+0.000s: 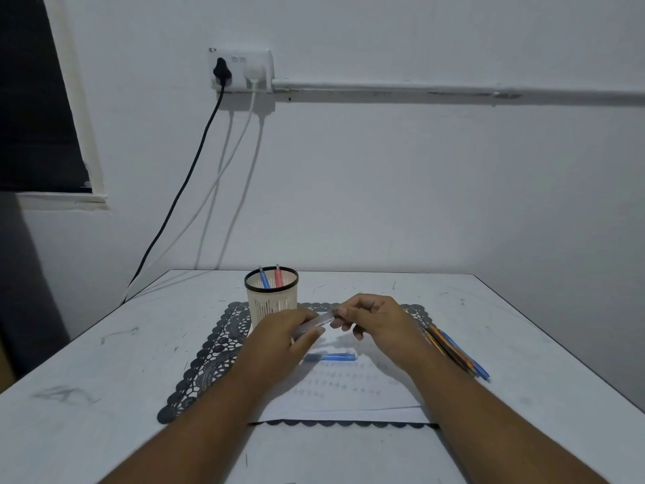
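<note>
Both my hands hold one clear-barrelled pen point(318, 321) above the middle of the table. My left hand point(286, 338) grips its near end, and my right hand point(377, 319) pinches its far end between thumb and fingertips. A blue pen point(331, 357) lies flat on a white sheet of paper point(349, 396) just below the hands. The paper carries rows of small marks. A cream pen holder point(271, 296) with a dark rim stands behind my left hand, with a blue pen point(263, 277) and a red pen point(278, 276) upright in it.
A dark lace-patterned mat point(209, 354) lies under the paper and holder on the white table point(87, 396). A bundle of orange and blue pens point(453, 351) lies at the mat's right edge. Cables point(181, 190) hang from a wall socket at the back left.
</note>
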Available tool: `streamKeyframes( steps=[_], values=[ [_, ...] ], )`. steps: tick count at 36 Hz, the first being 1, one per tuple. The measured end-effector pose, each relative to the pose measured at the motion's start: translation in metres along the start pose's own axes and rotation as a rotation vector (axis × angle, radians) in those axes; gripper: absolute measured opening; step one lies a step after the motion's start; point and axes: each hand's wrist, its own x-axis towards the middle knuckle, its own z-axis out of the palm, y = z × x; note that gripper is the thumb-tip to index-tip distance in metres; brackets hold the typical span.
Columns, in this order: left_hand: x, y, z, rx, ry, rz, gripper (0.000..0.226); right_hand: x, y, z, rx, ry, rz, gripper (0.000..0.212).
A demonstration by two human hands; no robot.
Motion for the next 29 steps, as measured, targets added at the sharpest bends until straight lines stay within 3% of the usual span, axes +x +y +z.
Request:
streamKeyframes(
  steps=[8,19,29],
  values=[
    [0.002,-0.001,0.001,-0.036,0.056,0.063,0.037,0.0,-0.002,0.0,0.013,0.019,0.046,0.013],
    [0.0,0.002,0.0,0.09,0.116,0.092,0.035,0.001,0.002,0.01,0.376,0.085,0.337,0.016],
    [0.0,0.019,-0.006,-0.391,0.238,-0.101,0.028,0.002,0.001,0.017,0.6,0.097,0.544,0.007]
  ],
)
